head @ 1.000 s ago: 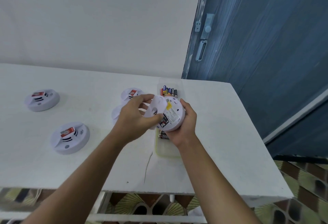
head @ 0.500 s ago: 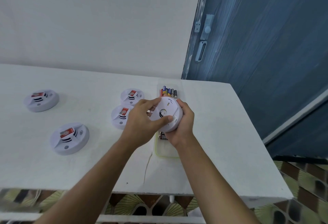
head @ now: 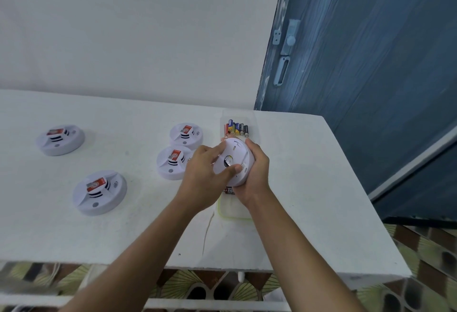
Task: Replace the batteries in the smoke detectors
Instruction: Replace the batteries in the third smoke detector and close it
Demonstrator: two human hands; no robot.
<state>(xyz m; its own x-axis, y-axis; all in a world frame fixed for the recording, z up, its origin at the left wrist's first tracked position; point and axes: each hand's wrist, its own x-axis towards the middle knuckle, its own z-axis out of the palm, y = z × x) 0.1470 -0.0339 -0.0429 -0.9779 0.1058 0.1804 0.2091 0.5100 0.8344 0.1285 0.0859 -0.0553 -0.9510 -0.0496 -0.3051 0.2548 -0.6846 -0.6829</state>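
While both hands meet just right of the frame's centre, the held smoke detector (head: 233,162) sits between them above the surface (head: 309,200), its round back tilted up toward the camera. The right hand (head: 254,175) cups its right rim from below, fingers wrapped around the edge. The left hand (head: 205,178) lies over the left half of the disc, thumb and forefinger spread on the cover and pressing it, so both hands are clamped on the same unit. My reading is that the cover is being seated or twisted shut; the turn goes about the disc's centre, with the left hand driving and the right bracing.

Directly behind the detector, a clear tray (head: 252,124) holds a row of batteries (head: 236,128), and under the right wrist lies a pale container (head: 232,213). 4 other detectors (head: 100,192) rest face-up on the left half of the frame, well apart from the hands.
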